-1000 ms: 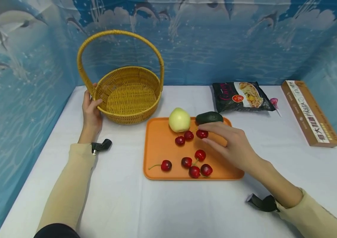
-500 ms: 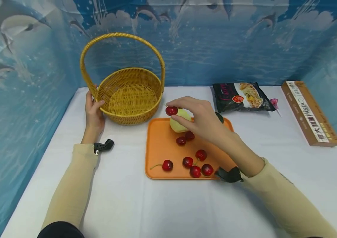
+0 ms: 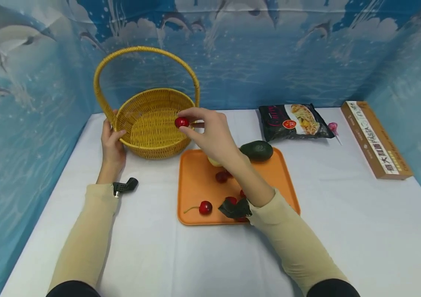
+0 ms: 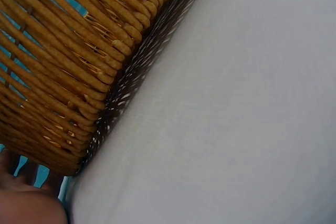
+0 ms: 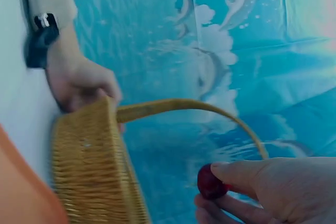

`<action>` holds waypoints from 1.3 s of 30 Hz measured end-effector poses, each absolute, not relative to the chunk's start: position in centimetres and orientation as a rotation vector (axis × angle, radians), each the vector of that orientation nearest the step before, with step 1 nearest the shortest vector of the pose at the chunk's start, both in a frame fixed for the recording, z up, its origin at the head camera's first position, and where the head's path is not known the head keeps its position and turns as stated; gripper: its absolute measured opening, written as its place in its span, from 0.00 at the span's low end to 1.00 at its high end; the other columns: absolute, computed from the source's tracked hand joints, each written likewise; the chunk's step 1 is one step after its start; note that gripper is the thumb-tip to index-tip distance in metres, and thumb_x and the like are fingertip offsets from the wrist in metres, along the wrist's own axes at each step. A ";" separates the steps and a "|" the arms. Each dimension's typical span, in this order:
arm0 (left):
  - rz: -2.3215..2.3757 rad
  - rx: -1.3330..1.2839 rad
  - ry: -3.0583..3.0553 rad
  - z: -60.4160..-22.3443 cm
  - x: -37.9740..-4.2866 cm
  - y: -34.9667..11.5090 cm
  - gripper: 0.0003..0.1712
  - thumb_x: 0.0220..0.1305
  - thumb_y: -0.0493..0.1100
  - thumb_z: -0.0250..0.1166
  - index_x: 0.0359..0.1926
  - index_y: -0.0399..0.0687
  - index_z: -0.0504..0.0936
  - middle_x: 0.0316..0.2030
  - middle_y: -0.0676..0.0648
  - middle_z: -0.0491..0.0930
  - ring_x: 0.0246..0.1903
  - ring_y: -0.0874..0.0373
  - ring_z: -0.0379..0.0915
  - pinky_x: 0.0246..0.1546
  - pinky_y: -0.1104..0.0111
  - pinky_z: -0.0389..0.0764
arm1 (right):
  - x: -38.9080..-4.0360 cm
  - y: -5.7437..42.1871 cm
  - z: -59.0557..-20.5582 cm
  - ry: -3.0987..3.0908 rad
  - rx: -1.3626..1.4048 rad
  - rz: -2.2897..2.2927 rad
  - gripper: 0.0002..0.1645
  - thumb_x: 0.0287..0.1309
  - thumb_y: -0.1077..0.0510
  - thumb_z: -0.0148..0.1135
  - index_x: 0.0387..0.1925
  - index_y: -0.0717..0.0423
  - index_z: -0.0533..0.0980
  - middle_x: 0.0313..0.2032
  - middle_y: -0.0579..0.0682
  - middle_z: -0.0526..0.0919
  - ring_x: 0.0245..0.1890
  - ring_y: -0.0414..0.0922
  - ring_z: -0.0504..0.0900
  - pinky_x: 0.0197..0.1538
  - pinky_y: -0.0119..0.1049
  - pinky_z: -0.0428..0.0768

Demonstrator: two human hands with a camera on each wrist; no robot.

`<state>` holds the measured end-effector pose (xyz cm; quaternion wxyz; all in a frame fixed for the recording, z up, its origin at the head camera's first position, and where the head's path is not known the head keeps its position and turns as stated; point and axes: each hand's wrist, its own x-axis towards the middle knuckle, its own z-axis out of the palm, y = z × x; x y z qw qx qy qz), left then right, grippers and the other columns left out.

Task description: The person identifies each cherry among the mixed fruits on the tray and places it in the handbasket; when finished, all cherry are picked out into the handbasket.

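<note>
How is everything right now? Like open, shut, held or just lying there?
Wicker basket: handle up, held by left grip
Held cherry: pinched in right grip
Orange tray: flat, partly loaded
Front-left cherry: stem on, lying on tray
Avocado: looks uncut
Pasta box: lying flat, looks shut
Noodle packet: lying down, can't tell if sealed
Lollipop: lying beside packet

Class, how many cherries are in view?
7 visible: one cherry in the right hand; six on the orange tray: one near-left, two mid-tray, three around the wrist camera. More may be hidden.
</note>
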<state>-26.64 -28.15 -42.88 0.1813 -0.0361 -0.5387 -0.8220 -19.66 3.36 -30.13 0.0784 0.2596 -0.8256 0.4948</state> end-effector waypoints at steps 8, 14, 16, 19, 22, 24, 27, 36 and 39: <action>-2.322 -0.100 -1.541 -42.9 -26.5 -28.3 0.40 0.62 0.27 0.50 0.76 0.45 0.68 0.75 0.38 0.67 0.73 0.43 0.61 0.69 0.62 0.63 | -21.1 0.6 -32.9 -2.532 0.732 1.389 0.21 0.68 0.60 0.70 0.60 0.58 0.82 0.52 0.53 0.89 0.51 0.46 0.87 0.56 0.38 0.84; -2.332 -0.088 -1.524 -42.8 -26.5 -28.3 0.40 0.62 0.27 0.51 0.76 0.47 0.69 0.75 0.37 0.67 0.73 0.42 0.62 0.68 0.61 0.65 | -22.6 -0.7 -33.5 -2.568 0.791 1.230 0.21 0.69 0.59 0.69 0.61 0.60 0.82 0.51 0.54 0.90 0.49 0.47 0.88 0.56 0.40 0.84; -2.338 -0.086 -1.518 -42.8 -26.5 -28.4 0.39 0.62 0.28 0.52 0.75 0.49 0.70 0.75 0.38 0.67 0.73 0.42 0.61 0.68 0.61 0.64 | -23.0 -1.0 -33.7 -2.607 0.782 1.195 0.21 0.70 0.58 0.68 0.62 0.59 0.82 0.51 0.54 0.89 0.50 0.47 0.88 0.56 0.41 0.83; -2.347 -0.090 -1.513 -42.7 -26.6 -28.5 0.38 0.62 0.28 0.52 0.74 0.50 0.71 0.75 0.38 0.67 0.74 0.42 0.61 0.68 0.62 0.64 | -23.5 -1.2 -34.1 -2.657 0.778 1.138 0.22 0.71 0.57 0.67 0.63 0.58 0.81 0.52 0.54 0.89 0.50 0.47 0.88 0.56 0.39 0.83; -2.351 -0.095 -1.503 -42.8 -26.6 -28.4 0.38 0.62 0.28 0.52 0.74 0.49 0.71 0.74 0.38 0.68 0.74 0.41 0.60 0.68 0.61 0.64 | -23.7 -0.9 -34.1 -2.672 0.790 1.133 0.23 0.71 0.56 0.67 0.64 0.59 0.81 0.54 0.55 0.89 0.51 0.48 0.88 0.57 0.40 0.83; -2.359 -0.095 -1.492 -42.8 -26.6 -28.3 0.38 0.62 0.27 0.51 0.74 0.49 0.71 0.74 0.38 0.68 0.74 0.41 0.60 0.69 0.61 0.64 | -23.7 -0.5 -33.9 -2.679 0.801 1.139 0.24 0.71 0.55 0.67 0.64 0.59 0.80 0.57 0.55 0.88 0.53 0.49 0.88 0.58 0.40 0.83; -2.370 -0.086 -1.484 -42.8 -26.6 -28.4 0.38 0.63 0.27 0.52 0.74 0.49 0.71 0.74 0.39 0.68 0.74 0.42 0.61 0.69 0.61 0.63 | -23.5 0.4 -33.2 -2.693 0.807 1.188 0.24 0.72 0.54 0.66 0.65 0.57 0.80 0.60 0.54 0.86 0.56 0.50 0.86 0.58 0.41 0.83; -2.368 -0.083 -1.485 -42.6 -26.5 -28.3 0.38 0.63 0.28 0.51 0.75 0.48 0.71 0.74 0.38 0.68 0.74 0.41 0.60 0.68 0.61 0.64 | -21.9 3.3 -32.0 -2.668 0.819 1.328 0.22 0.72 0.55 0.66 0.64 0.56 0.81 0.59 0.51 0.86 0.55 0.48 0.85 0.57 0.37 0.83; -2.370 -0.079 -1.490 -42.7 -26.5 -28.3 0.38 0.63 0.28 0.52 0.75 0.48 0.70 0.74 0.39 0.68 0.74 0.42 0.61 0.69 0.61 0.64 | -20.8 4.1 -32.0 -2.675 0.847 1.327 0.23 0.71 0.54 0.67 0.64 0.55 0.81 0.59 0.50 0.86 0.54 0.47 0.85 0.57 0.36 0.83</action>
